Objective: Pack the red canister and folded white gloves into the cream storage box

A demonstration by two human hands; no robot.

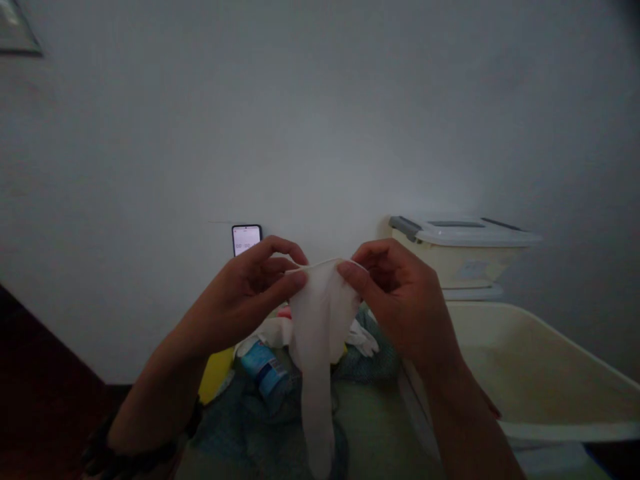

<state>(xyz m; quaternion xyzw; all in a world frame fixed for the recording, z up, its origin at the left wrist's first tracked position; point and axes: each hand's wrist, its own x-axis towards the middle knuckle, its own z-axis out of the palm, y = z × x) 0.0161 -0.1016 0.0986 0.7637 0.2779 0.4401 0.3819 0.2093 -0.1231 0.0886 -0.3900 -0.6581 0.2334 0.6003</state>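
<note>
A thin white sock (316, 347) hangs down in front of me, its opening at the top and its long narrow end low in the view. My left hand (260, 283) pinches the left side of the opening between thumb and fingers. On the other side, my right hand (395, 283) pinches the right part of the same edge. The edge is stretched between both hands. Behind the sock lie a blue bottle-like container (267, 370), a white glove-like piece (364, 340) and dark green cloth (255, 420); the sock partly hides this pile.
A phone (247, 239) with a lit timer screen leans against the wall behind my left hand. At the right stands a large cream basin (540, 373), with a lidded storage box (460, 257) behind it. A yellow item (216, 373) lies beneath my left forearm.
</note>
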